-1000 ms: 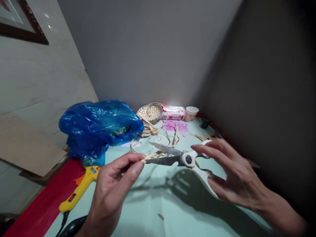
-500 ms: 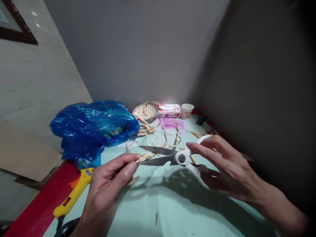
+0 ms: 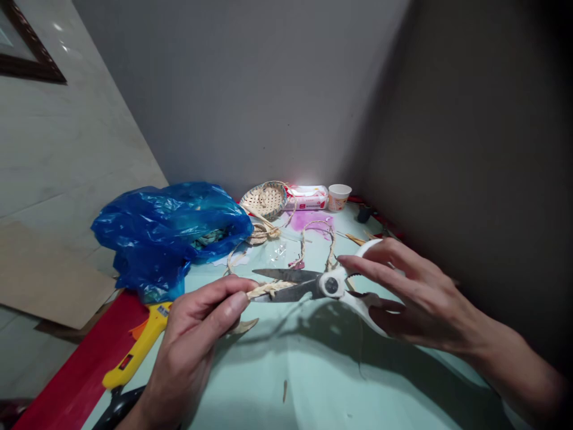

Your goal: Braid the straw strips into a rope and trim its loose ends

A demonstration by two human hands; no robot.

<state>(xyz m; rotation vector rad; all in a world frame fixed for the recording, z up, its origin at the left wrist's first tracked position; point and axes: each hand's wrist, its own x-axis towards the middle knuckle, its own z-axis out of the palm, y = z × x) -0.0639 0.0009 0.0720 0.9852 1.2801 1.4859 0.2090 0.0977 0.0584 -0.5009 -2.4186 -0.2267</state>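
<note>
My left hand (image 3: 197, 328) pinches the end of a pale straw strip (image 3: 268, 289) between thumb and forefinger. The strip lies between the blades of white-handled scissors (image 3: 329, 285), which my right hand (image 3: 416, 298) grips by the handles. The blades are partly apart around the strip. Both hands hover just above the pale green table (image 3: 313, 382).
A blue plastic bag (image 3: 170, 230) sits at the left, a yellow glue gun (image 3: 138, 346) below it on a red edge. A small woven basket (image 3: 265, 200), a tissue pack (image 3: 308, 198), a paper cup (image 3: 339, 196) and braided straw loops (image 3: 316, 245) lie at the back.
The scissor blades have narrowed around the strip. A cut piece of straw now lies on the table under my left hand. The view shifted slightly.
</note>
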